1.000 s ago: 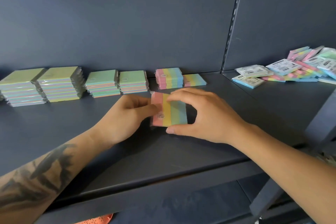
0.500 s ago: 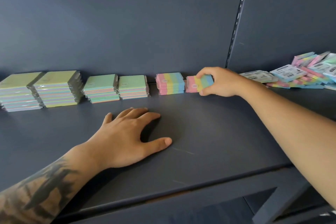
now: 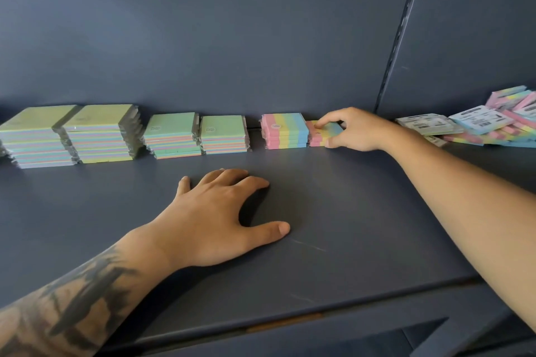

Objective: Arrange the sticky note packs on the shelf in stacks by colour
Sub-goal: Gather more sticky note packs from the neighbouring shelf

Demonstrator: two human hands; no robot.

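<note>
Dark grey shelving fills the view: a flat shelf [image 3: 348, 211] backed by a plain panel, with a slotted upright [image 3: 403, 35] dividing it from the next bay on the right. Its front edge runs along the bottom of the view, and a wide bare strip lies between that edge and the row of packs at the back.

At far left, two tall green-topped stacks [image 3: 69, 136] stand touching each other, near the back panel. Just to their right sit two lower mint-topped stacks [image 3: 197, 135], side by side. A narrow gap separates these from a striped stack [image 3: 284, 132] in pink, yellow, green and blue. Each top pack carries a small round sticker; its writing is too small to read.

The left hand [image 3: 217, 220] rests palm down on the bare shelf in front of the mint stacks, fingers spread and straight, holding nothing. Its forearm bears dark tattoo work.

Directly beside the striped stack is a shorter striped stack [image 3: 320, 133]. The right hand [image 3: 351, 132] grips the top pack there, fingers curled over its back edge and thumb at the front, arm reaching in from the right.

Beyond the upright, a loose pile of packs [image 3: 478, 127] lies jumbled, several turned label-up with barcodes; the print is unreadable.
</note>
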